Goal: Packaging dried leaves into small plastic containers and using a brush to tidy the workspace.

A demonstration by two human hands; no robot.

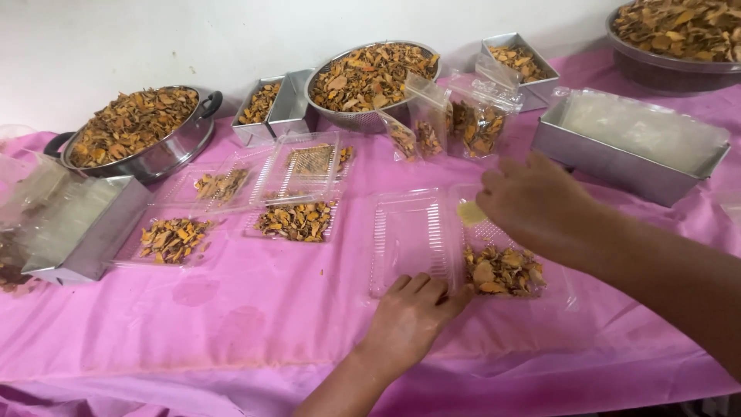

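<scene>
A: Looking down on a pink cloth (pixel 255 309) spread over a table, pale wall (pixel 116 38) running behind it.

B: Taking the open clear clamshell box (pixel 413 239) as the marker. Lying flat near the front edge of the cloth, lid half on its left side, tray half on its right.

A: Left hand (pixel 413 309) pressing down on the box's near edge, fingers together and mostly flat, thumb out toward the tray half. Gripping nothing, just pinning the plastic.

B: Right hand (pixel 532 205) hovering over the tray half, fingers curled downward, loosely closed. Holding anything? Cannot tell, underside hidden.

A: Dried orange-brown slices (pixel 502 270) sitting in the near end of the tray half, just under that right hand. Pale yellow disc (pixel 471 212) lying at the tray's far end.

B: Left of the box, four more clear trays (pixel 297 220), each partly filled with the same slices.

A: Beyond the box, a steel colander (pixel 370 77) heaped with slices, and clear bags (pixel 463 116) standing in front of it.

B: Far left of the box, a steel pot (pixel 143 135) brimming with slices. To the right and behind, a steel bin (pixel 629 147) stacked with clear plastic.
</scene>
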